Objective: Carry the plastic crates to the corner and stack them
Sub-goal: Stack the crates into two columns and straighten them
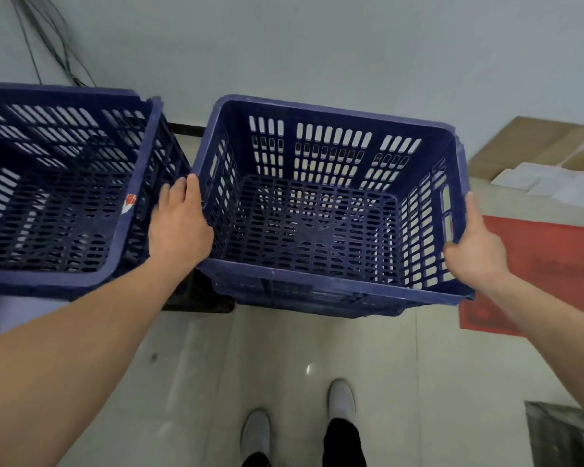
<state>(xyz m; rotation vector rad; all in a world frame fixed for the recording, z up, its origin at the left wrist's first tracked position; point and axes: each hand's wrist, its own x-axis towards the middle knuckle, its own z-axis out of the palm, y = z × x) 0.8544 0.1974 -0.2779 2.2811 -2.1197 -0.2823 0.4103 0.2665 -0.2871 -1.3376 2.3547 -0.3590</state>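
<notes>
Left hand [179, 224] clasps the left end wall of the blue crate [334, 286] at the middle of the frame. Its thumb lies along the rim and its fingers run down the outside, their tips lost in the narrow gap beside the neighbouring stack [139, 197]. Right hand [474, 247] holds the opposite end, thumb pointing up along the outer edge and fingers hooked over the rim; how far they reach inside is hard to make out. The crate's long side runs left to right between the two hands, open top up, and each hand has one end. Just below its near rim shows the edge of a lower crate [317, 306], so the coming move probably turns on lining the held crate squarely above that one. Whether it already rests in it or hangs just above cannot be told. The neighbouring stack is cut off at the left edge. A red mat [553, 257] lies on the floor at right, with cardboard [533, 143] by the wall at upper right.
</notes>
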